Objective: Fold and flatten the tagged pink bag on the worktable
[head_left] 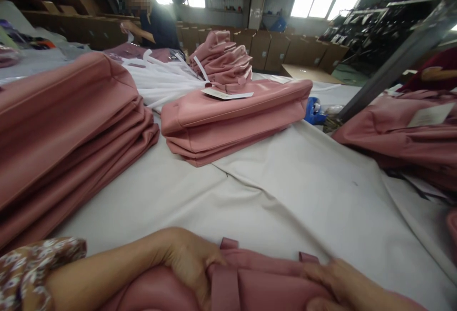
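1. Our left hand is closed on the pink garment at the bottom edge of the view, fingers curled over its upper edge beside a flat pink strap.
2. Our right hand lies on the same garment further right; we cannot tell whether it grips the fabric or only presses on it.
3. The garment lies on the white table cover, right in front of us, with two small pink tabs standing up along its far edge.
4. A tall stack of folded pink pieces sits to the left, a lower stack with a paper tag on top lies ahead, and more pink fabric is heaped to the right.
5. A person in a dark top works at the far end of the table.
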### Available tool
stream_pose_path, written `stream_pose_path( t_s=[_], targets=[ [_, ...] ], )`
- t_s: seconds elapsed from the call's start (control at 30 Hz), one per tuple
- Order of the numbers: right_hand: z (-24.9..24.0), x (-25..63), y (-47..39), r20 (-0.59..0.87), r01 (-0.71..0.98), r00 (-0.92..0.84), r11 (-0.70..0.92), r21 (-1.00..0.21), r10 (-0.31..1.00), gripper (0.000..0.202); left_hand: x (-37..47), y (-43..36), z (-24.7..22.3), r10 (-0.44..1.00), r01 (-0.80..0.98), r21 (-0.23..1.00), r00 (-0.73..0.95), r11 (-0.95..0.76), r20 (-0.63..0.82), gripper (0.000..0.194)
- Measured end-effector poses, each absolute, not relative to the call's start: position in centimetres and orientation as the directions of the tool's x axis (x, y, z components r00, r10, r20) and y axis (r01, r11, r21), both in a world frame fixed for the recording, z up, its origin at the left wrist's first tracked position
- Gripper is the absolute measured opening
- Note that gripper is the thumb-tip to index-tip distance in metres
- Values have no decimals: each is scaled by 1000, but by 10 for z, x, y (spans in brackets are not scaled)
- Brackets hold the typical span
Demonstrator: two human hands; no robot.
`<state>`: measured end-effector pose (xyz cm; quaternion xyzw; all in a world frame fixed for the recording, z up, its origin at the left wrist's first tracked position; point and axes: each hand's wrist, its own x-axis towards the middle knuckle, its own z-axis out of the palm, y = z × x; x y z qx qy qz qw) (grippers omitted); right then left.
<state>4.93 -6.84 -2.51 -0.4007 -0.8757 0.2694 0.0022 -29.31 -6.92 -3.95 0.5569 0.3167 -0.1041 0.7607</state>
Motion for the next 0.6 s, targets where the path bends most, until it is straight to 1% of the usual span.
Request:
stream_pose_path(
  t_s=[0.07, 0.1, 0.13, 0.2, 0.27, 0.33, 0.37, 0.4, 0.43, 0.5, 0.53, 0.57, 0.6],
  targets=[
    [-46, 45, -67, -229, 723, -669, 547, -422, 707, 20, -296, -66, -44, 259, 483, 802, 773, 351, -579, 42],
    [-57, 42, -67, -211, 728, -667, 567, -385, 714, 21, -297, -63, -47, 280, 474, 807, 769, 351, -574, 39],
    [-68, 39, -68, -165, 722, -676, 602, -340, 718, 24, -299, -61, -51, 288, 467, 808, 768, 358, -572, 37],
    [-83, 33, -69, -21, 697, -703, 683, -221, 711, 31, -301, -59, -58, 291, 451, 810, 772, 376, -565, 31],
    [-90, 29, -69, 112, 677, -717, 726, -122, 688, 38, -302, -60, -61, 323, 446, 814, 760, 371, -564, 22],
    [-89, 27, -68, 154, 693, -696, 712, -114, 701, 41, -300, -66, -58, 409, 493, 815, 705, 305, -580, 12],
    [-88, 26, -67, 153, 704, -683, 699, -127, 715, 41, -298, -71, -54, 488, 547, 803, 648, 235, -584, 8],
    [-87, 25, -67, 144, 713, -671, 686, -142, 727, 40, -295, -77, -48, 585, 624, 769, 576, 136, -571, 9],
    [-87, 25, -66, 129, 722, -662, 675, -156, 738, 39, -292, -83, -42, 686, 709, 704, 500, 25, -528, 17],
    [-88, 26, -66, 101, 730, -653, 660, -180, 750, 33, -287, -98, -35, 842, 847, 507, 383, -156, -380, 40],
    [-90, 27, -66, 93, 732, -649, 653, -194, 755, 31, -287, -105, -34, 884, 889, 414, 343, -195, -319, 48],
    [-92, 30, -66, 85, 736, -642, 643, -210, 762, 28, -288, -111, -37, 905, 915, 351, 310, -201, -290, 49],
    [-93, 33, -66, 77, 745, -630, 630, -222, 773, 26, -292, -117, -42, 917, 929, 322, 278, -181, -286, 45]
  ],
)
